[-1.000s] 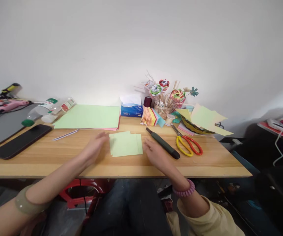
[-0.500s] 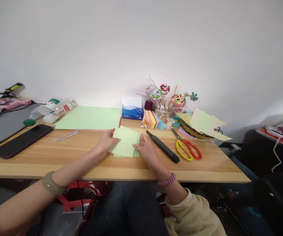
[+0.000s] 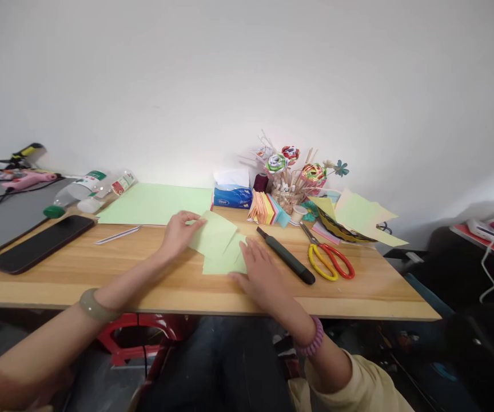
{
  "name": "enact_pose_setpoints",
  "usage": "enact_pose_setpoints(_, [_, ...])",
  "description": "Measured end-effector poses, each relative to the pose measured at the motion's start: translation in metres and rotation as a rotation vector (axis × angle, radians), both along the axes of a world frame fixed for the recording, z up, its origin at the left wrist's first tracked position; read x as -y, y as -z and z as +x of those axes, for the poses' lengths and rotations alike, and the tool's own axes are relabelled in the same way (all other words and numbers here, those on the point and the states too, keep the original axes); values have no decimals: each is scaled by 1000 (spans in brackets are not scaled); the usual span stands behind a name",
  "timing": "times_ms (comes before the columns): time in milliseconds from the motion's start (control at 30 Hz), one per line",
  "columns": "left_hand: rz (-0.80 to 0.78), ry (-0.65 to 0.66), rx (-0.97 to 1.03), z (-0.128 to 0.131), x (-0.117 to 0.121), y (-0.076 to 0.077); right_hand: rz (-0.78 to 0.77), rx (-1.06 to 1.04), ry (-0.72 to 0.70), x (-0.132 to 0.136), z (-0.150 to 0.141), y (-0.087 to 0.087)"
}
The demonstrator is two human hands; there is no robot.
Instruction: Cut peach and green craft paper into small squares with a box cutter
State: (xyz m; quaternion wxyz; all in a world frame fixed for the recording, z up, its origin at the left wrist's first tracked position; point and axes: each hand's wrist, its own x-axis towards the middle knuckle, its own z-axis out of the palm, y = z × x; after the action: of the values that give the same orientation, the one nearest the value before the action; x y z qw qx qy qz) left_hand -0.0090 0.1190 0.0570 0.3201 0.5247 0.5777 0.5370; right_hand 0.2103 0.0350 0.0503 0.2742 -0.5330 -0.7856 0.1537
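Several light green paper squares lie partly overlapped at the front middle of the desk. My left hand (image 3: 182, 233) pinches the upper left corner of the top green paper square (image 3: 215, 232), which is turned at an angle. Beneath it shows a lower green paper square (image 3: 221, 265). My right hand (image 3: 262, 272) rests with outstretched fingers at the right edge of the lower paper, fingertips touching it. Just right of that hand lies a dark pen-shaped tool (image 3: 287, 256). Farther right are scissors (image 3: 326, 254) with one yellow and one red handle.
Behind the hands lies a large green sheet (image 3: 156, 204), beside a blue tissue pack (image 3: 232, 197). Folded coloured papers (image 3: 266, 209) and a jar of paper flowers (image 3: 285, 197) stand at the back. A black phone (image 3: 41, 243) and plastic bottles (image 3: 73, 194) are at left.
My left hand has moved slightly up and left, turning the top paper square away from the lower one. My right hand has shifted right and down and its fingers have straightened.
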Motion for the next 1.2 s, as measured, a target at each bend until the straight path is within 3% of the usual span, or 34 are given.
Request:
enact_pose_setpoints(100, [20, 14, 54, -4, 4, -10, -31, 130, -52, 5, -5, 9])
enact_pose_setpoints(233, [-38, 90, 148, 0, 20, -24, 8, 199, -30, -16, -17, 14])
enact_pose_setpoints(333, [-74, 126, 202, 5, 33, -27, 94, 191, 65, -26, -22, 5])
enact_pose_setpoints(467, [-86, 119, 223, 12, 47, -19, 266, 157, 186, -8, -11, -12])
enact_pose_setpoints(500, [-97, 126, 222, 15, 51, -16, 328, 167, 137, 0, -6, -14])
enact_pose_setpoints(600, [-134, 190, 140, 23, 67, -5, 475, 231, -249, 22, 10, -12])
enact_pose_setpoints(667, [-46, 243, -40, 24, 80, 2, 422, 246, -422, 32, 21, -7])
enact_pose_setpoints(733, [140, 351, -282, 21, 92, 7, 344, 236, -451, 39, 30, -1])
enact_pose_setpoints(800, [267, 575, -487, 14, 103, 10, 302, 232, -432, 45, 38, 3])
enact_pose_setpoints(867, [268, 834, -654, 7, 112, 10, 246, 210, -431, 50, 44, 2])
enact_pose_setpoints(933, [243, 976, -788, 3, 117, 7, 148, 160, -441, 54, 49, -2])
enact_pose_setpoints(1067, [291, 1012, -895, 3, 119, 2, -15, 65, -451, 57, 52, -9])
enact_pose_setpoints(1200, [354, 930, -775, 8, 116, 8, 71, 19, -332, 60, 50, -3])
